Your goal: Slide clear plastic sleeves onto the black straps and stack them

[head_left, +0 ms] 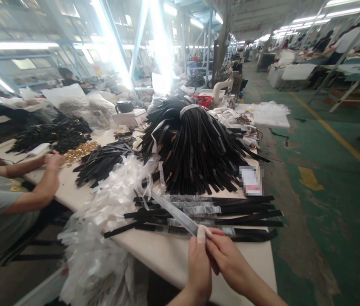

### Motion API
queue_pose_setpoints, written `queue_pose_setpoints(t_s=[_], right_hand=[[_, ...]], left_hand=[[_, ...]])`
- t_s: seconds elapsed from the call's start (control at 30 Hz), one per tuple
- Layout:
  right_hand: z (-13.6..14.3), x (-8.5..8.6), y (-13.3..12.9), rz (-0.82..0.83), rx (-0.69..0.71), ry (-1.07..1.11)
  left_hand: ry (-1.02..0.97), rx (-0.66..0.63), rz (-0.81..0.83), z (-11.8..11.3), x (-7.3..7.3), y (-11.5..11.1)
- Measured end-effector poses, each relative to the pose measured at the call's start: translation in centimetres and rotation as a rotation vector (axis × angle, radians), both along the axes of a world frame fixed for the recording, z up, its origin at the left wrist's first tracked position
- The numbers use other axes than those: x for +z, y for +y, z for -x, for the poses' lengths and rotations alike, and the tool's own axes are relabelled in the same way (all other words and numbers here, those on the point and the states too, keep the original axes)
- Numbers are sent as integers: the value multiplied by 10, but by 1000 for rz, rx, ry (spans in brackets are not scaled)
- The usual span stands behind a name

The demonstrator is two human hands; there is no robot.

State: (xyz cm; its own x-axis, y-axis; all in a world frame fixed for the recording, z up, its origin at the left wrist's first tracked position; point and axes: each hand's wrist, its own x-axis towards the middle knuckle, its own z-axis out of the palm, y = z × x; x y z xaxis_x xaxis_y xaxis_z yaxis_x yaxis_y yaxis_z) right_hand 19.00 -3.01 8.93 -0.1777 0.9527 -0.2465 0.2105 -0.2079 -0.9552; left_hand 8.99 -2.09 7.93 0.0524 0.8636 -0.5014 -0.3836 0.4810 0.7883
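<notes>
A translucent plastic strip slants from the pile of white plastic strips to my two hands. My left hand is closed on its near end, with a pale wrap around the thumb. Against it, my right hand pinches at the same end, its fingertips partly hidden. Just beyond my hands, several black straps lie in rows on the table, with clear plastic wrapped around their middles. One of these straps passes right behind my fingers.
A large bundle of black straps stands behind the rows. Another strap pile and gold-coloured pieces lie left, near a co-worker's hands. The table ends at my right, beside a green floor.
</notes>
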Motion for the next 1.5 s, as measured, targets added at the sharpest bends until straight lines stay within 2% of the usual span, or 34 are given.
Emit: queue_pose_setpoints(t_s=[0.1,0.17,0.27,0.33,0.43,0.5,0.57,0.63,0.7,0.77,0.87,0.93,1.0,1.1,1.17,1.27,1.33,1.43,1.5], right_hand=[[-13,1,0,-14,27,-18],[-20,-2,1,3,34,-54],[-22,-7,4,58,33,-85],[-16,-9,6,73,21,-97],[-8,-13,6,32,-9,-102],[-7,-16,4,15,-14,-99],[-9,-20,2,39,-6,-98],[-10,-24,1,82,2,-116],[-9,-25,3,102,-2,-148],[-6,-24,8,83,-8,-200],[-2,-21,15,-21,-17,-264],[-4,-20,16,-53,-10,-277],[-9,-21,17,-26,15,-268],[-14,-23,19,-6,47,-258],[-14,-22,25,-35,39,-265],[-17,-14,38,-99,38,-277],[-26,-6,45,-130,65,-293],[-52,8,51,-143,139,-341],[-74,18,51,-102,189,-356]], left_hand=[[-76,-34,-4,4,-9,2],[-213,-44,-13,12,-7,22],[-308,42,-47,17,0,46],[-225,85,-66,9,-2,40],[-63,63,39,-7,-17,11],[-74,47,64,-7,-26,4],[-188,45,38,3,-27,17],[-295,146,43,16,-22,41],[-254,267,21,19,-19,57],[-194,272,-21,11,-20,52],[-126,190,-24,-5,-27,25],[-161,145,-7,-4,-28,23],[-270,147,9,7,-24,42],[-318,330,16,22,-16,76],[-278,362,-22,18,-14,79],[-268,236,-63,0,-17,61],[-351,208,-47,-1,-17,59],[-465,296,16,20,-5,81],[-457,308,-51,38,14,92]])
